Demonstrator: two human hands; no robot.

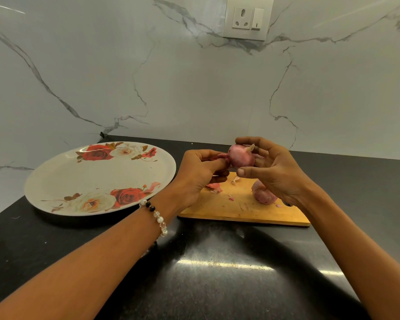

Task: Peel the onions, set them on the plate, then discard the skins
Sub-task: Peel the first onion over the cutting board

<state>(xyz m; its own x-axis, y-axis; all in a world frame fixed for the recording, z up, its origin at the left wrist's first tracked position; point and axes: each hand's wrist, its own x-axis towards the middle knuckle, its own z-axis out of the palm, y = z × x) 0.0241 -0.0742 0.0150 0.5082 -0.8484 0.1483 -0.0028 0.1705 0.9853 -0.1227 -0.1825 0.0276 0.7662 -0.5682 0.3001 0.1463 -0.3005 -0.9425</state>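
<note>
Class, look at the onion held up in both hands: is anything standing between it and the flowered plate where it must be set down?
Nothing visible blocks the way. The onion is held above the cutting board, and the plate lies to its left on the counter. Only the left hand lies on that side.

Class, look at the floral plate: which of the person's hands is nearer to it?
Left. The left hand is just beside the plate; the right hand is farther away, over the cutting board.
</note>
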